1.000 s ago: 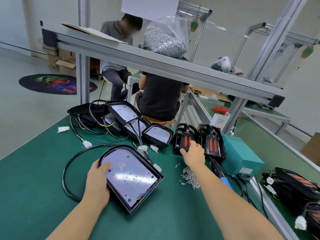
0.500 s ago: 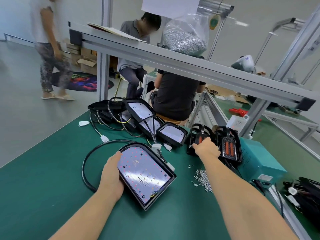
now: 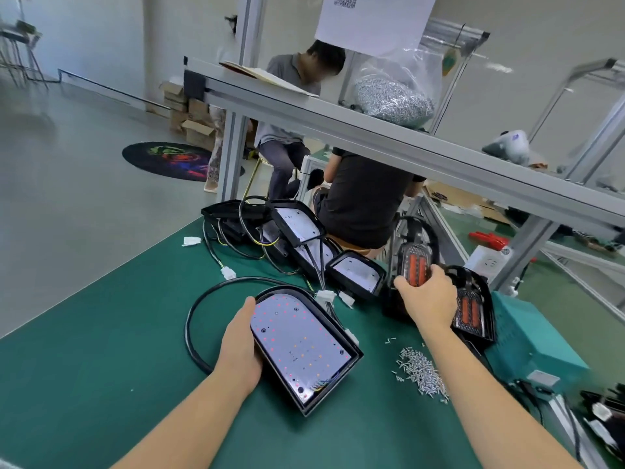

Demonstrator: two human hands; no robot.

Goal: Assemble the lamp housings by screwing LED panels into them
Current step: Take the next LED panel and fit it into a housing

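Lamp housing (image 3: 348, 362) holding LED panel (image 3: 297, 343), left hand (image 3: 238, 343) gripping

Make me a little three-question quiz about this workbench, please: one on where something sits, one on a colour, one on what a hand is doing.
1. Where does the loose pile of screws lie?
A. on the overhead shelf
B. on the mat to the right of the lamp housing
C. inside the lamp housing

2. What colour is the bench mat?
A. green
B. red
C. white

3. What is the right hand doing?
A. resting flat on the mat
B. pinching a single screw
C. gripping a black lens cover with orange strips

Answers:
1. B, the screws are heaped on the mat between the lamp housing and the teal box.
2. A, the mat is dark green all round the parts.
3. C, its fingers curl round the lens cover, while the left hand holds the housing's edge.
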